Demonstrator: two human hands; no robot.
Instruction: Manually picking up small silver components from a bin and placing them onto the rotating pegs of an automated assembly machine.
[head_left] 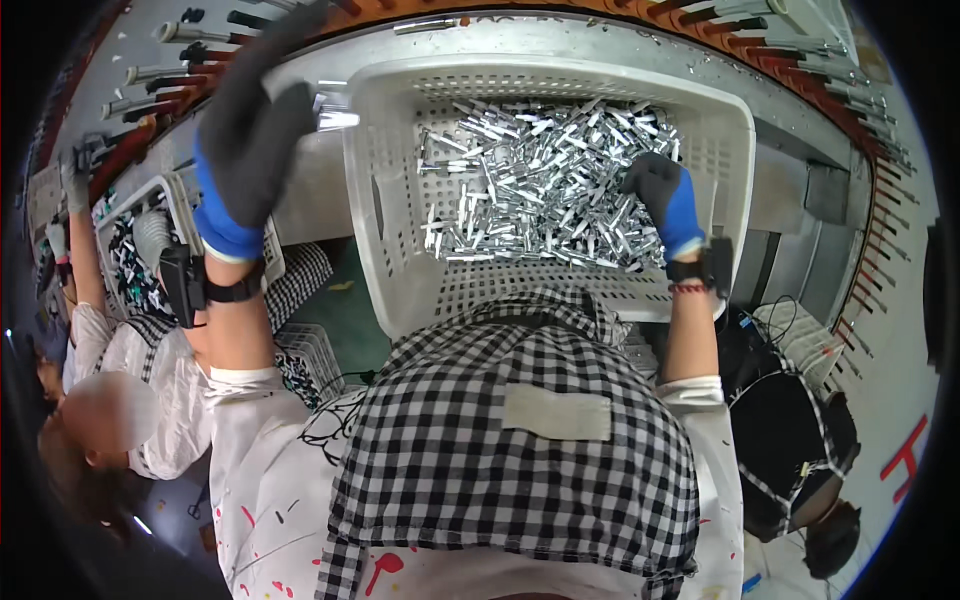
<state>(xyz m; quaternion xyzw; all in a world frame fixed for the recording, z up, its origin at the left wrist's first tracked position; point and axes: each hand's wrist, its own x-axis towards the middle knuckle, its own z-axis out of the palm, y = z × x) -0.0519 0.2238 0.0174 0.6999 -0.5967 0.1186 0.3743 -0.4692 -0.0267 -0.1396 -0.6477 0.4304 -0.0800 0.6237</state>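
A pale perforated plastic basket (pixel 740 140) stands before me, with a heap of small silver-and-white tubes (pixel 560 180) in it. My left hand (pixel 245 150), in a dark grey and blue glove, is raised beyond the basket's left side. Its fingers stretch up toward the rail, and several silver-and-white tubes (pixel 335 120) stick out by the thumb, apparently held there. Inside the basket my right hand (pixel 660 190), gloved alike, rests at the right edge of the heap. Its fingers are curled down onto the tubes, and their tips are hidden.
A curved orange rail (pixel 650 14) with rows of pegs, some bearing tubes, runs behind the metal counter (pixel 790 185). At left, a co-worker (pixel 165 400) sits by another basket (pixel 180 210) of dark and green parts. Another person (pixel 790 440) is at right.
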